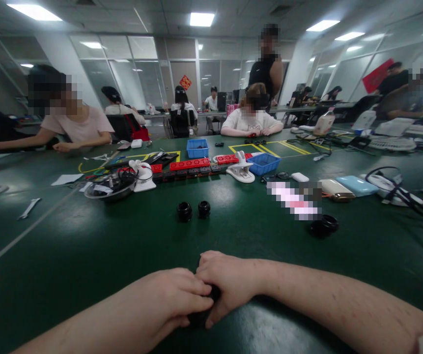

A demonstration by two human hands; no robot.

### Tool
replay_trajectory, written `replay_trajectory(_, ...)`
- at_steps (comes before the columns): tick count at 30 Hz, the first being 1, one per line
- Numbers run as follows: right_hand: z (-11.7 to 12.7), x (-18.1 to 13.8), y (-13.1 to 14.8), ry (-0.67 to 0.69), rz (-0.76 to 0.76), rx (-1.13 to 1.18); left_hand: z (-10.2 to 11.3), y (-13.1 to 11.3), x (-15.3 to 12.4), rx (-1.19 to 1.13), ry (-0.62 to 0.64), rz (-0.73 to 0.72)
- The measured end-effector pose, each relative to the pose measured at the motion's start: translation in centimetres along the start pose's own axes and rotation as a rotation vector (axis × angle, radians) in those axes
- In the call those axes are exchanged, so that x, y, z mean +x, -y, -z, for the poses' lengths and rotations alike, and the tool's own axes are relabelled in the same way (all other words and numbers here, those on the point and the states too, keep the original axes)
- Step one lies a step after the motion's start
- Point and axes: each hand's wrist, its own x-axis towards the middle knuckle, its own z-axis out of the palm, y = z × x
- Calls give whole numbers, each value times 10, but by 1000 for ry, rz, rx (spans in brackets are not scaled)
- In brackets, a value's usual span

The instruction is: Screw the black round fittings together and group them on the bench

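Note:
My left hand (176, 295) and my right hand (224, 282) meet at the near edge of the green table (86, 246). Both are closed together around a small black object (213, 294) that is mostly hidden by the fingers. Two small black round parts (184, 211) (204, 209) stand side by side farther out on the table. Another black round part (324, 225) lies to the right.
Beyond are red-and-black strips (189, 167), blue bins (197, 147) (263, 163), white clamps (241, 169), a dark bowl (111, 187), a wrench (29, 208), and phones and cables at right. Other people sit at the table's far side and left.

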Motion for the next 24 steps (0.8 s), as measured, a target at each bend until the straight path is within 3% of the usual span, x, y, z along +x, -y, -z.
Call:
replay_trajectory(6, -2, -1, -2, -26, 27, 26, -17, -3, 5, 270, 7, 159)
replay_trajectory(16, 1, -1, -1, 27, -1, 36, -44, 0, 12, 559, -249, 265)
replay_trajectory(21, 0, -1, 0, 11, -26, 45, -39, 7, 9, 479, -384, 150)
replay_trajectory(24, 0, -2, 1, -1, -67, 83, -24, 8, 2, 320, -349, 13)
